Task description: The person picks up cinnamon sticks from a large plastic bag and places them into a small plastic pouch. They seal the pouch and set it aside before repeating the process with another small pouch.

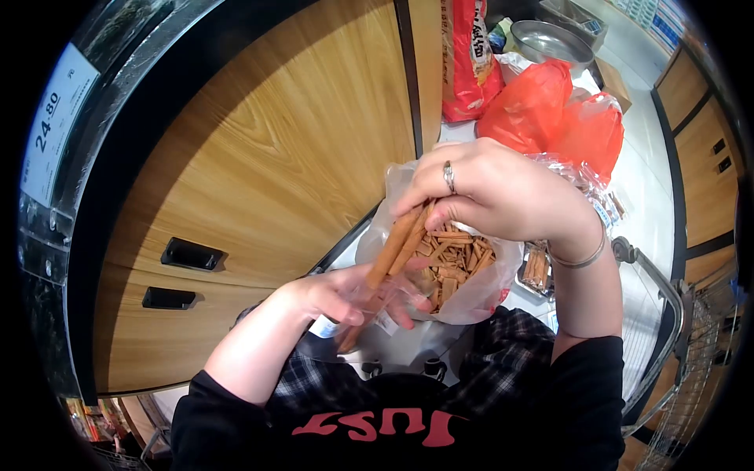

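My right hand, with a ring and a bangle, pinches the upper ends of a few long cinnamon sticks. They slant down to the left. My left hand is curled around a clear plastic bag with a white label, at the lower ends of the sticks. Part of a stick shows below that hand, seen through the plastic. Just beyond both hands stands a large open whitish plastic sack, with many shorter cinnamon pieces inside. My right forearm passes over its right side.
Wooden cabinet doors with black handles rise at the left. Red plastic bags, a red printed sack and a metal pan stand at the back. Packed cinnamon lies right of the sack. A wire cart is at the right.
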`<state>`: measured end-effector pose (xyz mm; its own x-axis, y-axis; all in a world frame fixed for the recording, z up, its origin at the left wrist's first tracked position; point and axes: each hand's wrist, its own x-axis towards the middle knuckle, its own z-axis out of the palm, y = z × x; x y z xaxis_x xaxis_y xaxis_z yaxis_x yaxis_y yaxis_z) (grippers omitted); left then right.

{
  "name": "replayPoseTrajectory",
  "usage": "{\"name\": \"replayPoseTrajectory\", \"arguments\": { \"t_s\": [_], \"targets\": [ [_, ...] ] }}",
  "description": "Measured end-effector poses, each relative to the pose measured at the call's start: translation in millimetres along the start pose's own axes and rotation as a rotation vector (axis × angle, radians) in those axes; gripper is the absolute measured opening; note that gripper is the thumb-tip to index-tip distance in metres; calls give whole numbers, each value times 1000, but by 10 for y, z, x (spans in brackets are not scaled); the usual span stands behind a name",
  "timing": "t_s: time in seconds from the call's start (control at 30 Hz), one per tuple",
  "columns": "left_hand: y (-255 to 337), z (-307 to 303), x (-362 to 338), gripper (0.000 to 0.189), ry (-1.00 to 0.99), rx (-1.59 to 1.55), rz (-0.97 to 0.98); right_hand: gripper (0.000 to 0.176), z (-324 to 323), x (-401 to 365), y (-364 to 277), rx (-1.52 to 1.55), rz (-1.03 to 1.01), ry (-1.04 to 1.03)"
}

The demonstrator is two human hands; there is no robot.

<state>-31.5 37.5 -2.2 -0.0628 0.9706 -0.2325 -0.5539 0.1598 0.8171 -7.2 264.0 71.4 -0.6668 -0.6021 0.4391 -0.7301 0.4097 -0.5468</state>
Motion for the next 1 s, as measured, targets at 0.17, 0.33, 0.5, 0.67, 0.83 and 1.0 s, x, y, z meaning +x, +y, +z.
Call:
{"name": "replayPoseTrajectory", "arguments": {
  "t_s": [0.17, 0.33, 0.5, 0.67, 0.83, 1.0],
  "targets": [
    [-118, 3, 89, 105, -129, -58, 148, 17, 56, 44, -44, 166, -2, 2],
    [-16, 11, 45, 105, -140, -115, 132, 19, 39, -11, 12, 85, 24, -38],
    [-17, 69, 123, 101, -19, -147, 194, 20, 187, 38, -101, 154, 195, 2],
    [26, 29, 87, 100, -15, -183, 158, 23, 397, 119, -136, 295, 382, -41],
    [-129, -332, -81, 97, -188, -238, 57, 9, 601, 82, 37, 189, 0, 221],
    [40, -78, 35, 96, -50, -76, 281, 18, 482, 114, -68, 289, 191, -84]
  ]
}}
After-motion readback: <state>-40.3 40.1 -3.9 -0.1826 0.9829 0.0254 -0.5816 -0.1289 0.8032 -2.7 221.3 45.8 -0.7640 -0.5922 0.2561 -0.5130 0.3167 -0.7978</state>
